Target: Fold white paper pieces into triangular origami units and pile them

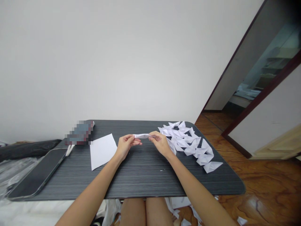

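Note:
A narrow piece of folded white paper (pixel 142 136) is stretched level between my two hands, above the middle of the dark table. My left hand (pixel 125 145) pinches its left end between thumb and fingers. At the other end, my right hand (pixel 160 142) grips the paper the same way. Just right of that hand lies a pile of folded white paper boats (pixel 188 138), several of them overlapping. To the left of my left hand, a flat white sheet of paper (pixel 102 152) rests on the tabletop.
The dark ribbed table (pixel 141 182) stands against a white wall. On its left lie a phone (pixel 39 174) and a blurred-out packet (pixel 81 133). Paper scraps (pixel 185 222) litter the wooden floor below. A doorway is at the right.

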The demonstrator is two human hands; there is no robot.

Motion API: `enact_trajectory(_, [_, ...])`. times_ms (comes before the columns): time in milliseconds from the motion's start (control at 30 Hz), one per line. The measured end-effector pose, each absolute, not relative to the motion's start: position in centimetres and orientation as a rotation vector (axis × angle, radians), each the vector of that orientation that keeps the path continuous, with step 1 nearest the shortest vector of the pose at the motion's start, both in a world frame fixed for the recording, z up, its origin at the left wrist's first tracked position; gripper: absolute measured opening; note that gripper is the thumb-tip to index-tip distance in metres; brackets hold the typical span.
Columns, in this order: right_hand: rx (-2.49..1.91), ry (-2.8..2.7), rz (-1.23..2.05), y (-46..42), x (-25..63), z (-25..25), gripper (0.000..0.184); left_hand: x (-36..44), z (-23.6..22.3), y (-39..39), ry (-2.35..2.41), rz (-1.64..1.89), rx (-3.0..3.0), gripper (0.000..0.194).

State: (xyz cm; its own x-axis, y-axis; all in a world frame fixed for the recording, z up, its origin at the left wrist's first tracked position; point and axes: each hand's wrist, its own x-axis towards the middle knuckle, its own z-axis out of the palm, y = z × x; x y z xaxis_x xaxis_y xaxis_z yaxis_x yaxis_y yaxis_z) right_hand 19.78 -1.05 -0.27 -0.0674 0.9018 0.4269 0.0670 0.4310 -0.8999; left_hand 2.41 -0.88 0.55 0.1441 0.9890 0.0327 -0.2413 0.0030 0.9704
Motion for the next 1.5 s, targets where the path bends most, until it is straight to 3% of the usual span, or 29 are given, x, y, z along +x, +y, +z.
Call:
enact_trajectory(200, [-0.761, -1.316, 1.163, -1.5, 20.2, 0.7, 0.035, 2.3, 0.6, -0.8, 0.955, 1.322, 1.167, 0.024])
enact_trajectory(567, [-0.707, -1.090, 1.491, -1.1, 21.1, 0.7, 0.014, 2.1, 0.6, -1.0, 0.957, 1.327, 1.255, 0.026])
enact_trajectory(1167, [-0.827, -1.252, 1.772, -1.6, 22.5, 1.2, 0.016, 1.7, 1.4, -1.5, 0.862, 1.217, 1.526, 0.021])
enact_trajectory(1500, [-0.677, -1.007, 1.709, -1.6, 22.0, 1.4, 0.018, 1.7, 1.5, -1.5, 0.726, 1.241, 1.194, 0.021])
